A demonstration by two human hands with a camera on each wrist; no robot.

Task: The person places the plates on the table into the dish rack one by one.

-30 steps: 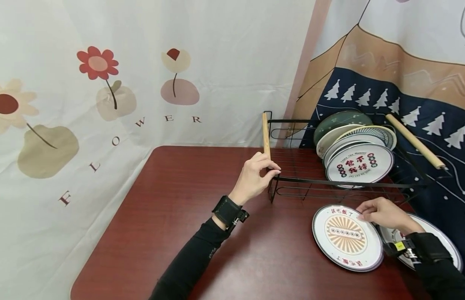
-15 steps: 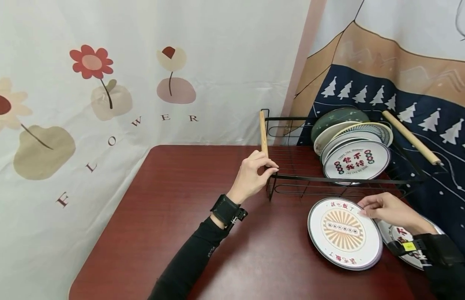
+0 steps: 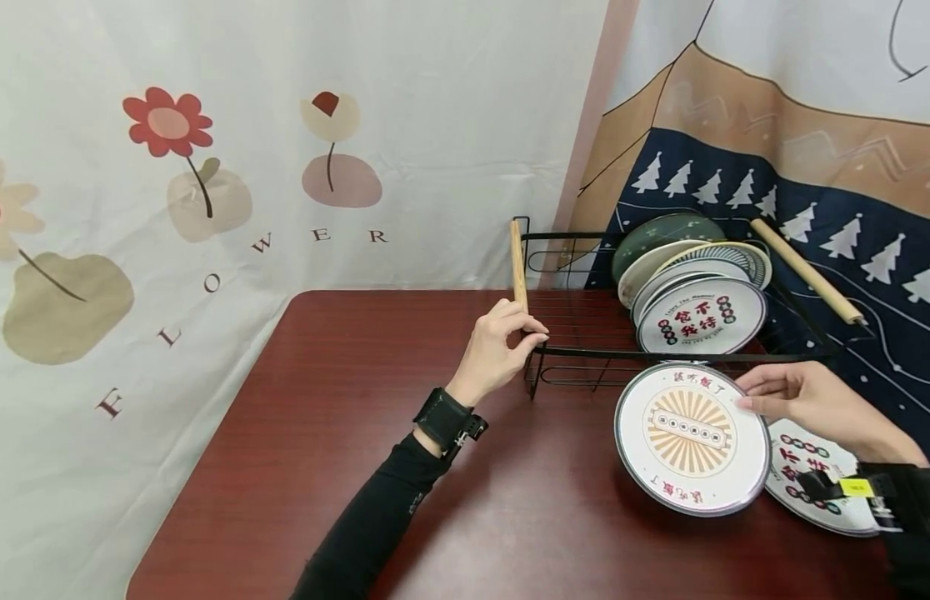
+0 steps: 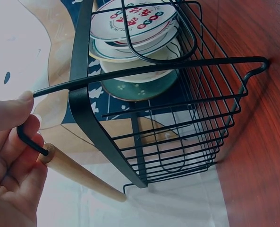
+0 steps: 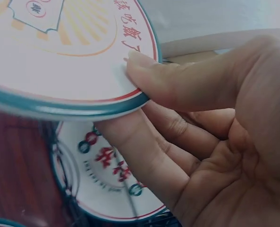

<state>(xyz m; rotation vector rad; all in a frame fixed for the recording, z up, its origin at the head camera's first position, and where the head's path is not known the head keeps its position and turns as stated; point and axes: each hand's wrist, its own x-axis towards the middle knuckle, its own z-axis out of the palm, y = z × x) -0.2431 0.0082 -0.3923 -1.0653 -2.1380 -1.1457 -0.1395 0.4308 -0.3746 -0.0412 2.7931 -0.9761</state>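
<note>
My right hand (image 3: pixel 817 404) pinches the rim of a white plate (image 3: pixel 690 437) with an orange sunburst print, thumb on top and fingers beneath. The plate is raised off the table in front of the rack. My left hand (image 3: pixel 498 346) grips the near left corner of a black wire dish rack (image 3: pixel 585 352), by the wire end beside its wooden handle (image 4: pixel 78 172). Several plates lean inside the rack at its right end, the front one a white plate (image 3: pixel 701 321) with red characters. Behind them stands a dark green plate (image 3: pixel 663 233).
Another white plate (image 3: pixel 817 492) with red characters lies on the reddish-brown table (image 3: pixel 345 400), partly hidden by the right hand and wrist. A second wooden handle (image 3: pixel 806 271) tops the rack's right end. Printed curtains (image 3: pixel 435 150) hang behind and to the right.
My right hand has lifted the sunburst plate off the table toward the rack, uncovering more of the plate's neighbour. The left hand keeps its hold on the rack; the head view has shifted slightly right.
</note>
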